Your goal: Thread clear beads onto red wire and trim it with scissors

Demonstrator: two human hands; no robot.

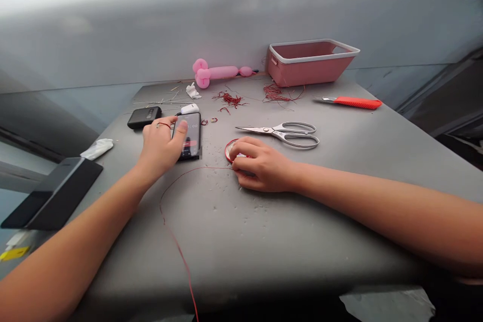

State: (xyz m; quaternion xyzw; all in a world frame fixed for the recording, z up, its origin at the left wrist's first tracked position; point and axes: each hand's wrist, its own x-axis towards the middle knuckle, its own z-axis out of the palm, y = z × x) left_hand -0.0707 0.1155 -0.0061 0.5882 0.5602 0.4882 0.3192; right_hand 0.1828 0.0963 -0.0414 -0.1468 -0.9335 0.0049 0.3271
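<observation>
The left hand (pixel 163 141) is half-open, fingers loosely bent, thumb over the screen of the phone (pixel 192 136); whether it presses is unclear. The red thread (pixel 183 260) bends from seven o'clock to the right hand's fingertips. Under them lies a round, red-rimmed thing (pixel 231 150); the right hand (pixel 260 163) curls over it, its grip hidden. From there, the pink basket (pixel 309 71) stands at one o'clock, its floor out of sight.

The left hand (pixel 160 142) reaches over a phone (pixel 193 135); scissors (pixel 267 131) lie just beyond the right hand (pixel 260 163), red thread (pixel 179 250) curving away to its left.
</observation>
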